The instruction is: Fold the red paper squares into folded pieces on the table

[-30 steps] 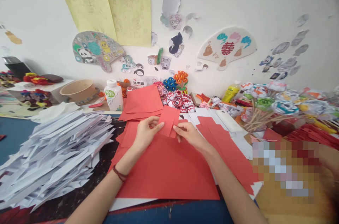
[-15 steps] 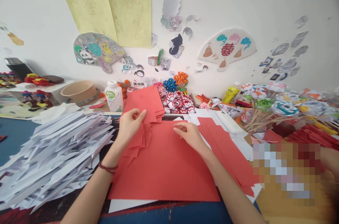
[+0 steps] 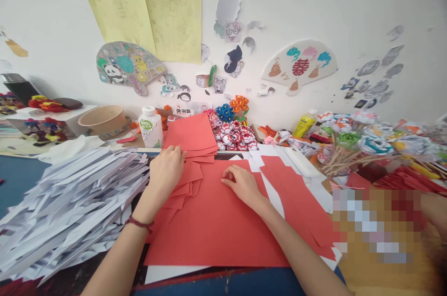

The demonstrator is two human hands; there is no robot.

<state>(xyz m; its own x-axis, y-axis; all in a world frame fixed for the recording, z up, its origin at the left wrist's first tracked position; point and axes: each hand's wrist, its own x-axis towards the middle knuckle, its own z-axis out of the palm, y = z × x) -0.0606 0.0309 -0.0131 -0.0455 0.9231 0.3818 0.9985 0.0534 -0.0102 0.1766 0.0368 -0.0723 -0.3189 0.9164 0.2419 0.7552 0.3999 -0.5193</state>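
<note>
Since half a second ago the left hand (image 3: 168, 170) has turned downward over the left side of the small red pieces (image 3: 190, 175), its grip hidden so I can't tell what it pinches, while the right hand (image 3: 243, 185), fingers loosely curled around nothing, has edged left above the large red sheet (image 3: 216, 235). Small pieces already lie gathered, overlapping; the large sheet seems whole. White strips (image 3: 77, 207) crowd the left, stacked red sheets (image 3: 190, 130) the far side, long red pieces (image 3: 296, 198) the right.
</note>
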